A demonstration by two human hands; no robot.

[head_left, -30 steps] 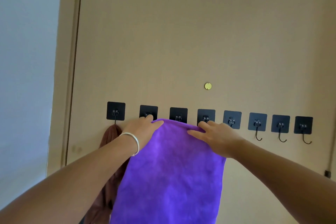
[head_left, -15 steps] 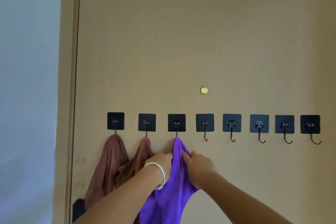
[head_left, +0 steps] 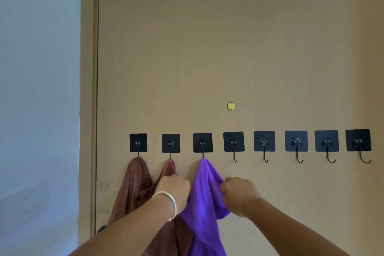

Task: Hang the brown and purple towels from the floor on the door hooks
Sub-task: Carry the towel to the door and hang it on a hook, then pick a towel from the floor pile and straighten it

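A tan door [head_left: 228, 58] was set in a matching frame [head_left: 88, 89], with a small brass disc [head_left: 231, 106] fixed near its middle. A pale bluish wall [head_left: 37, 89] was seen to its left, softly lit.

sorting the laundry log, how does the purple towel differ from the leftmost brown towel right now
The purple towel hangs from the third hook, with the left hand and right hand at its sides. The leftmost brown towel hangs from the first hook, untouched. Both drape bunched from a single hook.
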